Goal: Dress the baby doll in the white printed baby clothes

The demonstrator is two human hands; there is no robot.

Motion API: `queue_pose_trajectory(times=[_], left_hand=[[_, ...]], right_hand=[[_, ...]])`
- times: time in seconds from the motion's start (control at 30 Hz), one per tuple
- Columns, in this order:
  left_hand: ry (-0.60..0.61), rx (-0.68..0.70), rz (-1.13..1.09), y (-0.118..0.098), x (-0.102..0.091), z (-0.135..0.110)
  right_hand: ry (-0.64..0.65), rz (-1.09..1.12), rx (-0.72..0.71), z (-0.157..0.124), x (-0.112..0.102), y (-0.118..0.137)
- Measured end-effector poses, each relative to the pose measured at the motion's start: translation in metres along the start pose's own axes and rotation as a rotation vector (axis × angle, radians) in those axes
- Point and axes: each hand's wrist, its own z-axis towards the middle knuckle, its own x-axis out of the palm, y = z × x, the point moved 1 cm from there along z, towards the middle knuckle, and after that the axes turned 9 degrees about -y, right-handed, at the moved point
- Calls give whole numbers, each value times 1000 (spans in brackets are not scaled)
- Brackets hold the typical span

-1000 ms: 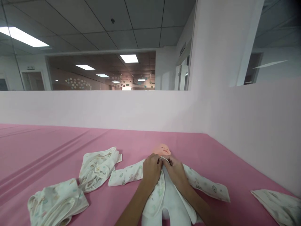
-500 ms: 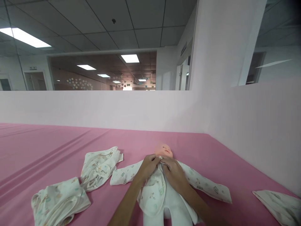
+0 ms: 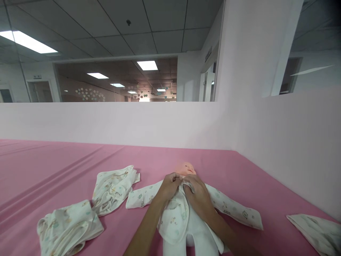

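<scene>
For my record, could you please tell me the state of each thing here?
Doll: lying face up.
Printed top: lower front open, sleeves spread outward.
Left hand: at the neckline, fingers bent.
Right hand: likewise; both grips unclear.
Nearest left cloth: folded.
Farther left cloth: loosely bunched.
Right cloth: lying, partly out of frame.
Pink sheet: spread, creased at left.
Ceiling lights: lit.

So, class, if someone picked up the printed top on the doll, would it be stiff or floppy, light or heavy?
The printed top would probably be floppy, as its loose front drapes over the doll. It is likely light, since the cloth looks thin. Its sleeve ends look flattish on the pink surface, so they might well dangle.
</scene>
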Motion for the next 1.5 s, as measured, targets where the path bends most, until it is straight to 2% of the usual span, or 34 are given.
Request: queue_pose_trajectory(times=[0.2,0.3,0.37,0.43,0.5,0.57,0.63,0.73,0.83,1.03,1.33,1.5], left_hand=[[-10,2,17,2,3,-1],[-42,-35,-29,1,3,-1],[-68,-29,-18,-3,3,-5],[-99,35,118,-9,5,-13],[-135,118,389,-16,9,-23],[-159,165,675,-22,13,-33],[-169,185,874,-26,18,-42],[-164,205,1002,-29,23,-50],[-191,217,1014,-32,22,-54],[-308,213,869,-34,14,-51],[-342,336,896,-19,20,-44],[-368,466,995,-7,28,-40]], right_hand=[[-17,-34,45,-1,2,-2],[-92,-158,55,-2,0,-2],[-81,-265,34,-3,-5,-1],[17,-332,43,-1,-11,0],[113,-347,93,2,-20,1],[123,-316,159,7,-29,4],[105,-206,206,12,-35,6],[126,20,258,15,-38,9],[139,107,303,15,-38,10],[161,109,407,20,-41,15],[263,349,493,18,-41,25],[205,388,460,11,-37,13]])
